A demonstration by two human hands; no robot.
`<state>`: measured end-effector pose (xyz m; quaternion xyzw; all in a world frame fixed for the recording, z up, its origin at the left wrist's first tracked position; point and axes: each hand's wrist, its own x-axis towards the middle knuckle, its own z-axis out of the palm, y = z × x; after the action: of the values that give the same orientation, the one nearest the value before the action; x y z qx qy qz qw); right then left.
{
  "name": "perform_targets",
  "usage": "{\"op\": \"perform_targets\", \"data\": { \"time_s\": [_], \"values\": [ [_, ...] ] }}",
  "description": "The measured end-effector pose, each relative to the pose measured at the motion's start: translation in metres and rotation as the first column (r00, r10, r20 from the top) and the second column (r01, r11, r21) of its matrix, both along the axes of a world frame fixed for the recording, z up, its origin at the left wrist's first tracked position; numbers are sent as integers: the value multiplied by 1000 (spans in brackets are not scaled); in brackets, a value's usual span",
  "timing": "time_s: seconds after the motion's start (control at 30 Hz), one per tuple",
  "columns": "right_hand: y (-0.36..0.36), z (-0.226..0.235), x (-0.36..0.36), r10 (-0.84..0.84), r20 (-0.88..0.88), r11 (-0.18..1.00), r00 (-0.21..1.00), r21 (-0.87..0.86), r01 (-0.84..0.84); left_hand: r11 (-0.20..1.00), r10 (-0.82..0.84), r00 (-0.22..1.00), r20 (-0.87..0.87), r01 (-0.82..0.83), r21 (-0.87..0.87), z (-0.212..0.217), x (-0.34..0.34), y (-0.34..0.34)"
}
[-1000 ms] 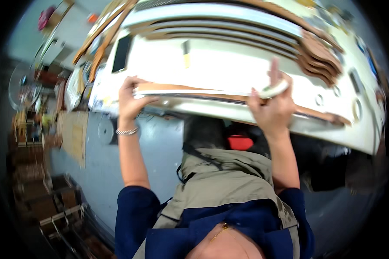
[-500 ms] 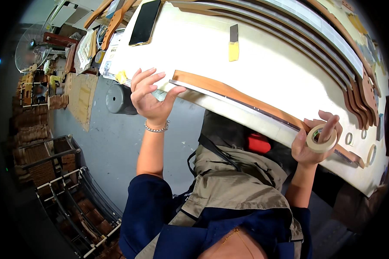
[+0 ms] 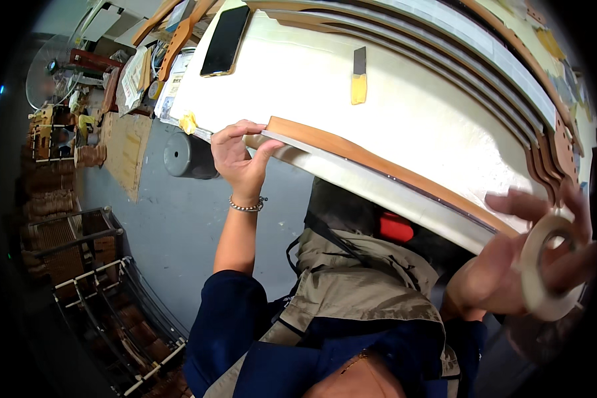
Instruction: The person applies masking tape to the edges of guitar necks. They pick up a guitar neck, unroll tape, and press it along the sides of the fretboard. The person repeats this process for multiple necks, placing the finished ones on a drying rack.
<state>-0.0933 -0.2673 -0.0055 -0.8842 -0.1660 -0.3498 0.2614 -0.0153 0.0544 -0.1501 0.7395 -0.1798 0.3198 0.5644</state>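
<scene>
A white worktable [image 3: 431, 126] spreads beyond both hands. Along its near edge, a long curved wooden strip [image 3: 378, 162] runs between them; the left hand [image 3: 242, 159] pinches its end, and the right hand [image 3: 517, 265] grips a tape roll [image 3: 544, 272] at the other.

I log a grey concrete floor [image 3: 166, 219], a white bench [image 3: 431, 119] above it, wire racks [image 3: 106, 292] at lower left, a standing fan [image 3: 46, 73] and cluttered wooden shelving [image 3: 53, 139] far left, a flat cardboard sheet [image 3: 123, 152] lying on the floor.
</scene>
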Motion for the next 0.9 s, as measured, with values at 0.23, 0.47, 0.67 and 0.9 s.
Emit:
{"op": "perform_targets", "data": {
  "time_s": [0.23,0.47,0.67,0.9],
  "values": [
    [10,-61,-25,-187,-277,969,942,104,223,1000,3,1000,16,-4,27,-2,1,0],
    [4,-86,-31,-187,-309,951,933,181,251,992,-52,993,109,38,124,5,9,7],
    [2,-88,-31,-155,-269,976,951,109,190,986,-44,994,105,26,165,7,10,10],
    [11,-54,-38,185,68,965,980,175,-194,984,-97,995,20,93,150,3,6,12]
  ]
}}
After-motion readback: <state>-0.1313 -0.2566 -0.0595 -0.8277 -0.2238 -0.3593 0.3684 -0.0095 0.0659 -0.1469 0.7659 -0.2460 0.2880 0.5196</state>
